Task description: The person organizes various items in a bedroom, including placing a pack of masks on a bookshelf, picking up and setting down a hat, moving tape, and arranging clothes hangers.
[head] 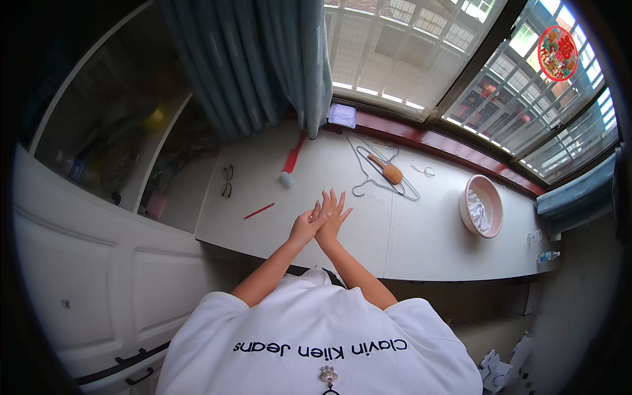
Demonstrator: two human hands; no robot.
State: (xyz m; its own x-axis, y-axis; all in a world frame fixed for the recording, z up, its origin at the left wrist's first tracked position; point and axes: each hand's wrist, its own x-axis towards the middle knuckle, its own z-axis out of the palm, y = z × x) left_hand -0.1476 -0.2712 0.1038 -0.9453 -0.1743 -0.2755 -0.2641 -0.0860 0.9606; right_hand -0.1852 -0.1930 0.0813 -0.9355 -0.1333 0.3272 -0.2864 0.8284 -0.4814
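Observation:
My left hand (305,227) lies against my right hand (332,215), its fingers gripping it over the palm area. The fingers of my right hand are spread and point away from me. Both hands are above a white tabletop (340,256). To their left lies a red pencil-like stick (259,211). Beyond it is a red long-handled tool (294,155) with a pale blue-grey head, its exact kind unclear. Ahead to the right, a wooden hairbrush (387,170) rests on wire clothes hangers (363,188).
Black-framed glasses (227,181) lie at the table's left. On the right stand a pink basin (465,212) holding white cloth (479,216), a clear cup (534,237) and a plastic bottle (549,256). A lilac packet (342,115) sits by the window, beside a blue-grey curtain (247,64).

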